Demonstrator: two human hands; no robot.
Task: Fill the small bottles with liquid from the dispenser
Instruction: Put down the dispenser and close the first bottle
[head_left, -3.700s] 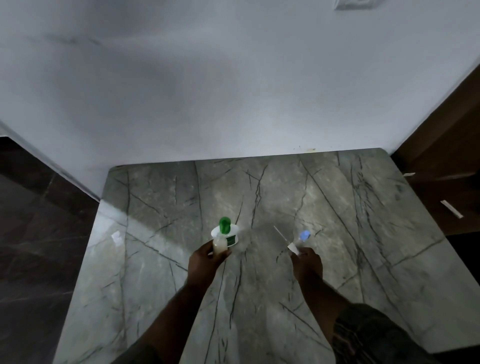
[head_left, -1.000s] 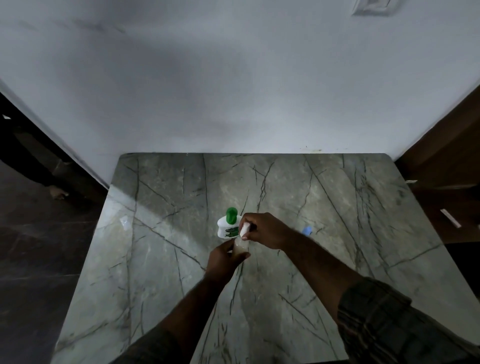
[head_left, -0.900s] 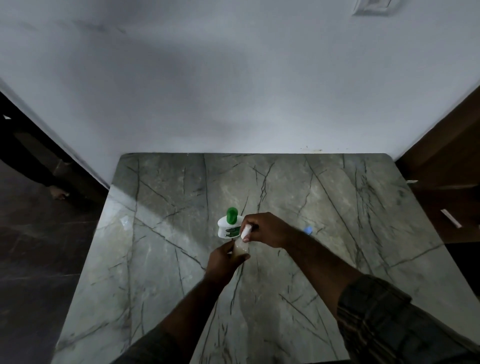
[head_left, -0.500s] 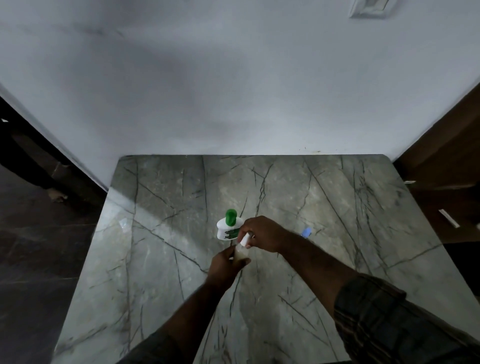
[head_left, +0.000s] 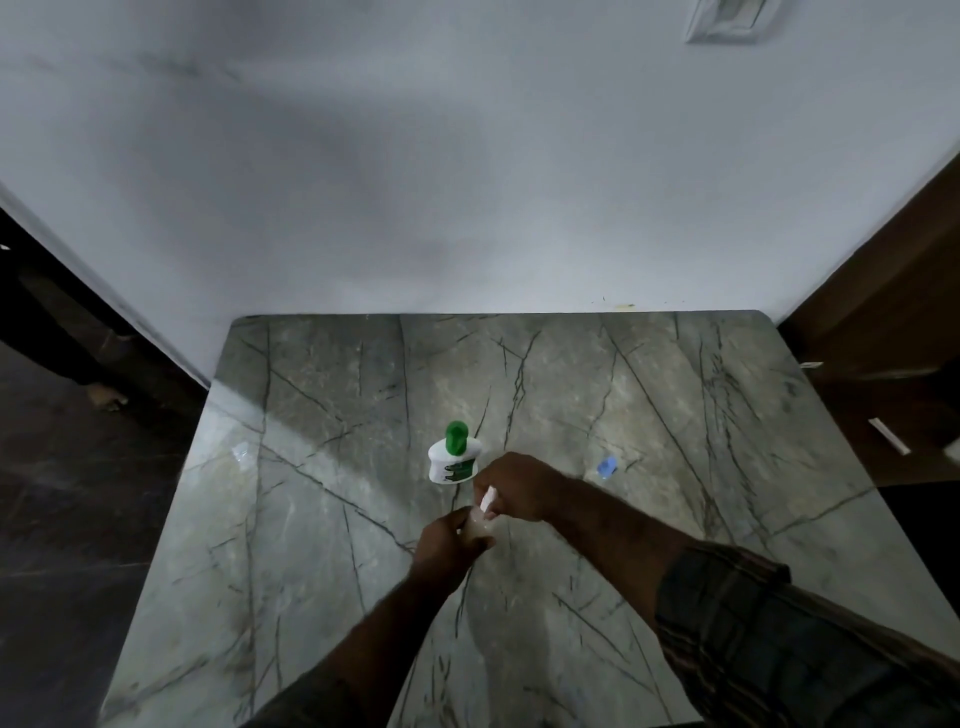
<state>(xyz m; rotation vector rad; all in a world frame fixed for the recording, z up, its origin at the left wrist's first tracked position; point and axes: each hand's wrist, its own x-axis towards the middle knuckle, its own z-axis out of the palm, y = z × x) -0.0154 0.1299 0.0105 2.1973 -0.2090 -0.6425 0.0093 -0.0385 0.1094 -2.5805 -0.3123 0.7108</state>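
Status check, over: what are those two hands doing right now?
Left hand grips small bottle. Right hand pinches white piece over it. Dispenser stands behind, untouched. Nothing blocking.

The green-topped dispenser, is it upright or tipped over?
Upright: the dispenser stands on its base on the marble table, green end uppermost.

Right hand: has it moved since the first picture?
Yes. The right hand, pinching a white piece, has gone left, from the blue cap to the small bottle held in the left hand, beside the green-topped dispenser.
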